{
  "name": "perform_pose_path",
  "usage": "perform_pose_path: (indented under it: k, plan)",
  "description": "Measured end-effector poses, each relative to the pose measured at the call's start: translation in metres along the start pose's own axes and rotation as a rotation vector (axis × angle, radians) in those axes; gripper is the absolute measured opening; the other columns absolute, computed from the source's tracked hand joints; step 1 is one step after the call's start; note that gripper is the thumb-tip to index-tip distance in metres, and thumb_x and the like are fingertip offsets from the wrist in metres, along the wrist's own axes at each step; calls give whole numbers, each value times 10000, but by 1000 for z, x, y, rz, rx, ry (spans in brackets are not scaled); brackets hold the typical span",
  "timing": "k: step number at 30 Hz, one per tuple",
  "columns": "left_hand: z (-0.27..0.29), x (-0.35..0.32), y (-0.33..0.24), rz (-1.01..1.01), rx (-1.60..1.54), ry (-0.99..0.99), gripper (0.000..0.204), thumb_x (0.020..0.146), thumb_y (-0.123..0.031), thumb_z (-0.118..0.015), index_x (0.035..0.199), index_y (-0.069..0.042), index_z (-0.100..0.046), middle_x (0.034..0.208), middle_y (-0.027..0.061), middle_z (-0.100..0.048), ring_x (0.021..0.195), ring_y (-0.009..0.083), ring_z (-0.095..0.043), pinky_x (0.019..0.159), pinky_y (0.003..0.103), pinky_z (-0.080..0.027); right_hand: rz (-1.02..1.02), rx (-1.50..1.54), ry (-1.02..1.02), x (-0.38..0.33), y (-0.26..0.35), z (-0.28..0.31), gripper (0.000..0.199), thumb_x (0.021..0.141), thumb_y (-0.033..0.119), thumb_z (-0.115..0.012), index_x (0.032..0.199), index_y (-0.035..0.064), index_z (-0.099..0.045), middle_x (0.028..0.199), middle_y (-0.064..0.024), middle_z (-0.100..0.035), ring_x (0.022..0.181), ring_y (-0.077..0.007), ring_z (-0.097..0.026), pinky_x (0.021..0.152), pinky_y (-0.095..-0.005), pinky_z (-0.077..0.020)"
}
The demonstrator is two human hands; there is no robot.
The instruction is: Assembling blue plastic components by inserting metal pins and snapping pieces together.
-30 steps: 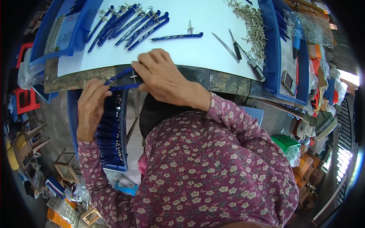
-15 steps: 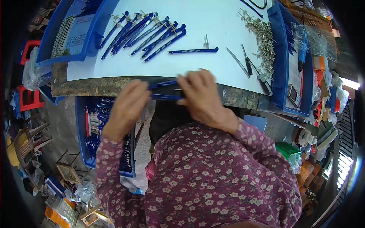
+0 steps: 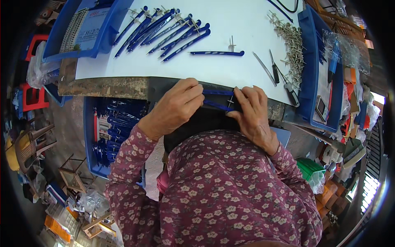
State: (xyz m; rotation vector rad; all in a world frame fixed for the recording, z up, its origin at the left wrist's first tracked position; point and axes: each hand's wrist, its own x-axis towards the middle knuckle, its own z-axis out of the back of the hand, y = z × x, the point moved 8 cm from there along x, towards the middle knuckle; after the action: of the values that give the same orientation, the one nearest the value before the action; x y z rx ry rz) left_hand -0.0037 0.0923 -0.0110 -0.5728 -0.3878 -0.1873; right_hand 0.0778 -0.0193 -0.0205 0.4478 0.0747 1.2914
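In front of my lap, at the table's near edge, I hold a pair of slim blue plastic strips [image 3: 218, 93] between both hands. My left hand [image 3: 175, 108] pinches their left ends, which its fingers hide. The thumb and fingers of my right hand [image 3: 254, 115] grip the right ends. A small metal cross-shaped pin [image 3: 231, 101] spans the gap between the strips beside my right fingertips. On the white table top [image 3: 135, 68] beyond, a single blue strip [image 3: 217, 53] lies with a pin standing from it. Several similar blue strips with pins [image 3: 168, 31] lie fanned out at left.
Loose metal pins [image 3: 291, 47] form a pile at right, near a screwdriver [image 3: 292, 94] and other slim tools. Blue trays stand at the left [image 3: 105, 39] and right [image 3: 309, 74]. Below the table, at left, a blue crate [image 3: 91, 150] contains many blue parts.
Both hands have moved right with the blue strips, and my right hand is farther from my left. The pin between the strips now shows clearly. The whole view has shifted slightly.
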Motion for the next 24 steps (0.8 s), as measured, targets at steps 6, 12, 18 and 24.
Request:
perform_pose_path:
  k: [6,12,18,24]
  plan:
    - [54,-53,31,267,129,-116,155,660,40,-619,811,31,-585,908,142,-582,905,306,-547,771,370,-461,131,157,2,57,48,-35,532,620,157,-690,1067,-33,-473,983,-141,-449,949,-309,-416,888,-414,-328]
    - [72,-78,39,442,131,-151,225,622,107,-636,827,23,-595,903,133,-596,895,291,-557,760,335,-467,242,204,-39,72,69,-41,485,618,147,-686,1020,-38,-486,942,-131,-452,914,-292,-407,826,-388,-345]
    - [15,-13,8,97,-32,-148,196,614,45,-642,790,44,-557,882,131,-553,875,292,-533,713,349,-462,33,128,-28,22,7,0,532,610,93,-692,1084,-27,-481,1002,-151,-471,930,-327,-431,819,-395,-358]
    - [22,-26,9,99,98,-129,219,601,54,-643,805,55,-564,917,120,-564,917,279,-536,749,350,-464,-14,146,-132,21,16,-11,484,591,61,-694,1032,-20,-515,973,-142,-489,911,-312,-450,824,-382,-354]
